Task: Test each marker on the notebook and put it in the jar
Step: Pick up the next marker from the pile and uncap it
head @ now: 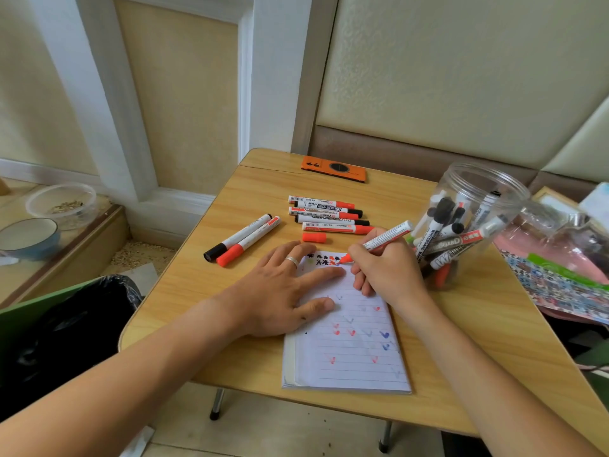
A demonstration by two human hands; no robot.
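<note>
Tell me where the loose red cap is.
In the head view, the red cap lies on the table just beyond the left hand, between the notebook and the row of markers.

The notebook lies low centre of the frame on the table; loose markers lie above it (two more to their left); the jar stands at its upper right; a phone lies near the table's far edge.
</note>
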